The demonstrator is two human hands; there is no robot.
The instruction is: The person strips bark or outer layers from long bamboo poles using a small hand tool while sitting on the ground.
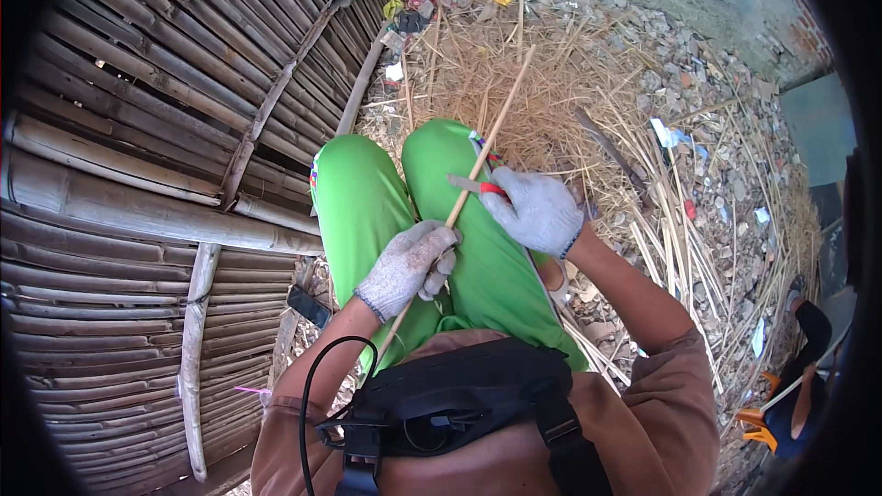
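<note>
Head view: a bamboo strip (497,124) is clasped by the closed left grip (404,263), a knife (490,188) by the closed right grip (540,211). Shavings (553,108) are heaped beyond; paring seems unfinished.

The left hand (413,257) wears an off-white glove smudged brown; the right hand (535,209) wears a paler greyish-white glove with a dark blue cuff edge. At the right fingers, the knife (487,188) has a red handle and grey blade. The bamboo strip (503,113) in the left hand is pale tan. Beneath both hands, the trousers (356,197) are bright green with multicoloured patterned side trim.
</note>
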